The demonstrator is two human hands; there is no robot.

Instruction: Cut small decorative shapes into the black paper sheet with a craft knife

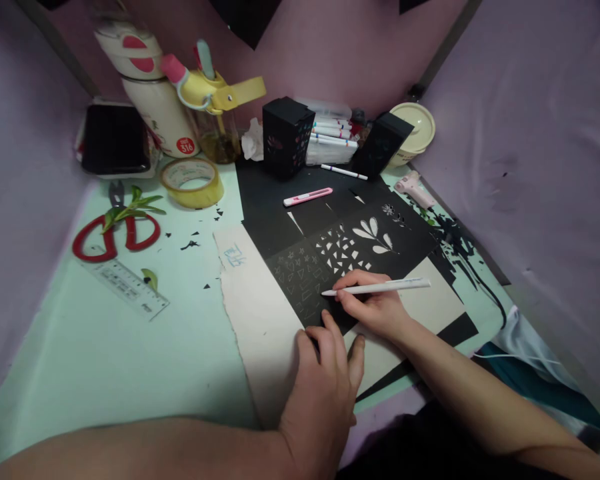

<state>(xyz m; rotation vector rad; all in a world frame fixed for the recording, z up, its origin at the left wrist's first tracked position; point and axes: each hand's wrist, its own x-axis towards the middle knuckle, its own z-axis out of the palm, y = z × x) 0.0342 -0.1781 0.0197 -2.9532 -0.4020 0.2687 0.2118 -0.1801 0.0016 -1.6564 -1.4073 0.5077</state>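
Pinched in my right hand (373,305) is a slim white pen (405,285), its tip on or just above the black paper (307,257). Small outlined shapes cover the paper's left part; cut-out shapes and a leafy sprig show white farther right. My left hand (325,373) lies with spread fingers at the paper's lower edge, holding nothing. Under both is white paper (253,320) with a torn left edge and blue writing. A pink cutter (308,197) rests on black paper beyond.
Red-handled scissors (95,239), a clear ruler (127,287) and yellow tape (192,183) are at the left. Bottles (155,107), a black box (286,137) and markers (333,141) stand behind. Black scraps (455,240) and a pink glue gun (415,189) lie right.
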